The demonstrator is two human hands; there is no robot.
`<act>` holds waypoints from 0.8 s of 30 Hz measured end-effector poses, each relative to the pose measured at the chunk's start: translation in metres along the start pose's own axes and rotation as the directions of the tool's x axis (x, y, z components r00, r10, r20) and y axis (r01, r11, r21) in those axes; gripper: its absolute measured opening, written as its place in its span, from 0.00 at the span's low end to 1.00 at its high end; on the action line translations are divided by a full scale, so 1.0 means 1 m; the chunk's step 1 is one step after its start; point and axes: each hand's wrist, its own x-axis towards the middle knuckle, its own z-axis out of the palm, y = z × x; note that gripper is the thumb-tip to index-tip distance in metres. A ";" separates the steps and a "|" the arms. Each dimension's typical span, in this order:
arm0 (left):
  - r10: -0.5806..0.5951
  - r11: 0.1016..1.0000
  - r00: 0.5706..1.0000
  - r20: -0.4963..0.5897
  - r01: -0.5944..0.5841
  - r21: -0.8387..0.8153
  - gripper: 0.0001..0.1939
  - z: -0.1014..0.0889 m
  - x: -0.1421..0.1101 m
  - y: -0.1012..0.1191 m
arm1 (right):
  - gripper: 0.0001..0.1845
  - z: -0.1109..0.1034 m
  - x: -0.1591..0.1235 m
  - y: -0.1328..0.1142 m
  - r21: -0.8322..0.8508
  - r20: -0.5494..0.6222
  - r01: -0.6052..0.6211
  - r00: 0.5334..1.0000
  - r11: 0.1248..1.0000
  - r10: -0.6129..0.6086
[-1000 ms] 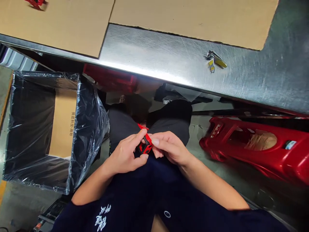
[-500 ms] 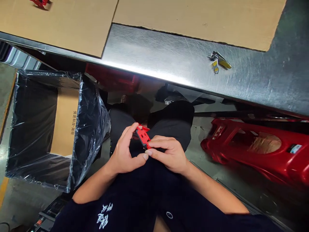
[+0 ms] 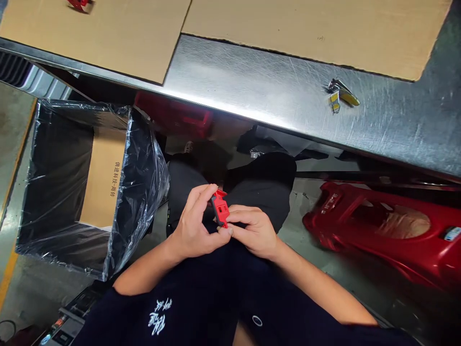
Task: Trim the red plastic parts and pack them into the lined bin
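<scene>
Above my lap is a small red plastic part [image 3: 222,209] with small rectangular holes and a black strip along its left side. My left hand [image 3: 197,223] is closed round it, fingers at its upper end and thumb at its lower end. From the other side my right hand [image 3: 254,230] pinches the lower right end between thumb and fingers. The fingertips cover both ends of the part. On the metal table beyond lies a nail clipper [image 3: 343,96] with yellow on its levers, out of reach of both hands.
Cardboard sheets [image 3: 295,33] cover part of the metal table [image 3: 230,72]. Another red part [image 3: 79,5] lies on the far left cardboard. To my left stands a box lined with black plastic [image 3: 120,202]. A large red molded shell [image 3: 382,221] rests at my right, below the table edge.
The red part has turned more upright in my hands. My left thumb has moved right, up to the part's lower end. The whole view has shifted slightly.
</scene>
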 end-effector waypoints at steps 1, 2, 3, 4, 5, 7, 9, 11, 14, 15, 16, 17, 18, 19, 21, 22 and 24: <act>0.018 0.999 1.000 -0.005 -0.017 0.027 0.42 0.000 0.000 0.000 | 0.06 -0.001 0.001 -0.001 -0.003 0.009 0.003 1.000 1.000 -0.003; 0.032 0.998 0.999 -0.007 -0.031 0.049 0.42 0.000 0.001 0.000 | 0.06 -0.001 0.001 -0.001 -0.007 0.017 0.002 1.000 1.000 -0.002; 0.040 0.997 0.999 -0.008 -0.040 0.066 0.41 -0.001 0.001 0.000 | 0.06 -0.003 0.002 -0.002 -0.014 0.021 0.000 1.000 1.000 0.000; 0.043 0.996 0.999 -0.005 -0.043 0.077 0.41 -0.001 0.001 0.000 | 0.06 -0.004 0.002 -0.003 -0.022 0.021 -0.003 1.000 1.000 0.004; 0.044 0.995 0.999 0.000 -0.044 0.085 0.40 -0.001 0.001 0.000 | 0.07 -0.006 0.002 -0.004 -0.032 0.010 -0.008 1.000 0.999 0.009; 0.045 0.994 0.999 0.010 -0.045 0.096 0.41 -0.001 0.000 0.000 | 0.09 -0.011 0.002 -0.005 -0.045 -0.040 -0.024 0.999 0.999 0.022; 0.061 0.992 0.998 0.011 -0.062 0.106 0.43 -0.001 -0.001 -0.001 | 0.09 -0.016 0.002 -0.006 -0.037 -0.099 -0.054 0.994 0.998 0.050; 0.081 0.991 0.997 0.004 -0.081 0.109 0.45 0.001 -0.002 -0.001 | 0.07 -0.019 0.002 -0.008 -0.012 -0.140 -0.085 0.987 0.996 0.083; 0.093 0.989 0.996 -0.006 -0.092 0.112 0.48 0.003 -0.003 -0.002 | 0.07 -0.020 0.003 -0.011 0.033 -0.143 -0.100 0.984 0.994 0.104; 0.091 0.989 0.996 -0.008 -0.089 0.118 0.49 0.004 -0.004 -0.002 | 0.07 -0.019 0.003 -0.012 0.044 -0.136 -0.102 0.985 0.994 0.107; 0.092 0.988 0.996 -0.009 -0.090 0.128 0.50 0.005 -0.004 -0.003 | 0.07 -0.018 0.004 -0.013 0.054 -0.127 -0.110 0.985 0.992 0.116; 0.100 0.986 0.995 -0.012 -0.098 0.138 0.50 0.006 -0.005 -0.004 | 0.07 -0.017 0.004 -0.014 0.063 -0.116 -0.122 0.985 0.990 0.129; 0.118 0.983 0.993 -0.017 -0.114 0.146 0.52 0.007 -0.006 -0.005 | 0.08 -0.015 0.004 -0.015 0.071 -0.105 -0.140 0.983 0.988 0.147; 0.140 0.979 0.990 -0.019 -0.136 0.153 0.53 0.008 -0.007 -0.006 | 0.10 -0.014 0.004 -0.015 0.077 -0.097 -0.163 0.981 0.984 0.170; 0.190 0.969 0.982 -0.011 -0.186 0.164 0.55 0.009 -0.009 -0.009 | 0.14 -0.011 0.004 -0.015 0.082 -0.091 -0.217 0.970 0.973 0.225; 0.206 0.965 0.979 -0.001 -0.203 0.164 0.56 0.009 -0.010 -0.010 | 0.15 -0.010 0.004 -0.014 0.080 -0.091 -0.248 0.963 0.965 0.255; 0.211 0.965 0.977 0.029 -0.213 0.156 0.58 0.009 -0.011 -0.011 | 0.15 -0.008 0.005 -0.013 0.098 -0.096 -0.311 0.943 0.945 0.320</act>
